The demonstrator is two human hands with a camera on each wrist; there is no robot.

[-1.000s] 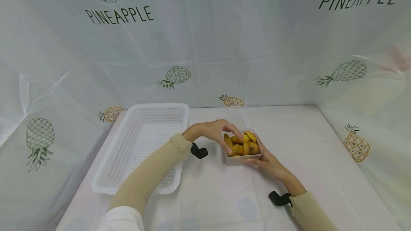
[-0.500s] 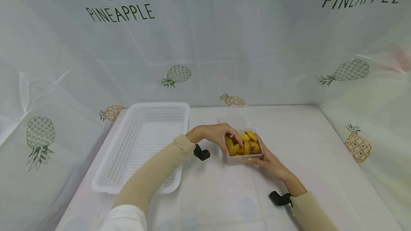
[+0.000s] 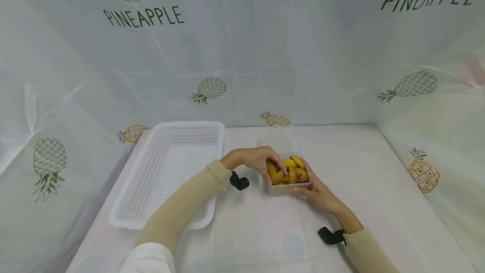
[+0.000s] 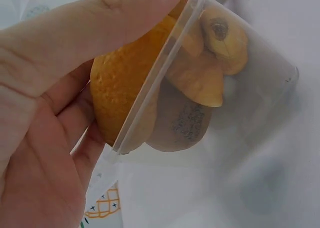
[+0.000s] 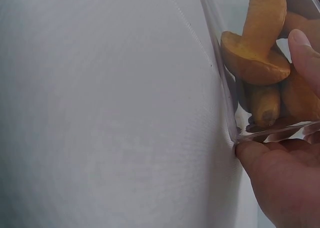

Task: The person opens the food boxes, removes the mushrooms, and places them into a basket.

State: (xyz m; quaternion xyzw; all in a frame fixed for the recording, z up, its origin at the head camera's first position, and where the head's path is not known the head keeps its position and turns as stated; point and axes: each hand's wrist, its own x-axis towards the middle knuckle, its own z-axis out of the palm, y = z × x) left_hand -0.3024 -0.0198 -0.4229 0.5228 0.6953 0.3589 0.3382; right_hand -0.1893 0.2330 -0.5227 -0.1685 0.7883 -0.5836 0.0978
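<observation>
A small clear plastic box (image 3: 280, 190) stands on the table, filled with several yellow-orange mushrooms (image 3: 299, 175). Over its left side, my left hand (image 3: 255, 158) reaches in with curled fingers. In the left wrist view, thumb and fingers of that hand close around a mushroom (image 4: 117, 90) leaning at the rim; its far side is hidden. My right hand (image 3: 317, 193) grips the box at its right side, thumb along the front wall. The right wrist view has that hand (image 5: 285, 178) at the box's corner, beside a mushroom (image 5: 260, 62) seen through the clear wall.
A white perforated plastic basket (image 3: 126, 222) lies to the left, partly under my left forearm. A clear lid (image 3: 278, 138) lies flat behind the box. A pineapple-print curtain (image 3: 303, 54) closes off the back and sides of the white-covered table (image 3: 250, 235).
My left hand has lowered slightly into the left side of the box, its fingers closing among the mushrooms. The right hand keeps its hold on the box.
</observation>
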